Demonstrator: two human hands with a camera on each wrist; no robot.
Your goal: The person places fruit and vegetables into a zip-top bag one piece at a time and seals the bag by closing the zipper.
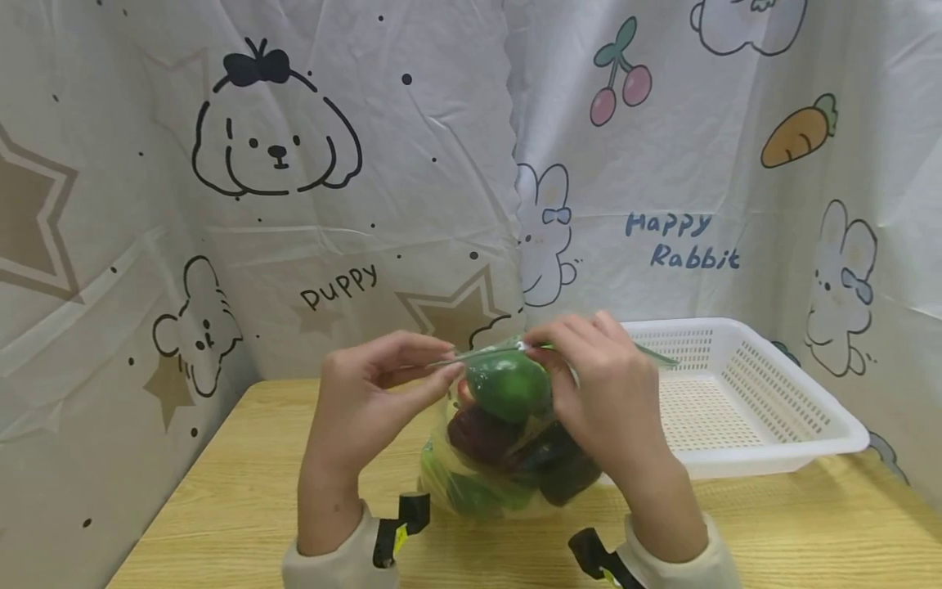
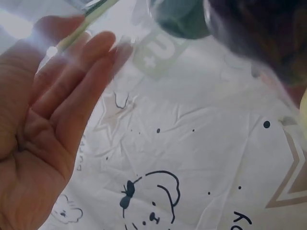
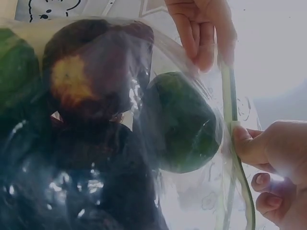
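A clear zip bag (image 1: pixel 508 501) stands on the table, bulging with produce. Inside it are a round green piece (image 1: pixel 511 388) near the top, a dark purple one (image 1: pixel 478 442) and several other green or very dark pieces; their exact kinds are unclear. A green seal strip (image 3: pixel 229 93) runs along the bag's mouth. My left hand (image 1: pixel 361 401) pinches the strip's left end between thumb and fingers. Farther along, my right hand (image 1: pixel 607 393) pinches the same strip, its thumb (image 3: pixel 244 139) against a small pale piece on it. The strip's free end sticks out past the right hand.
Behind the right hand, a white perforated plastic basket (image 1: pixel 765 458) sits on the wood-grain table (image 1: pixel 243 491). A pale curtain (image 1: pixel 412 147) printed with cartoon figures surrounds the table at the back and sides.
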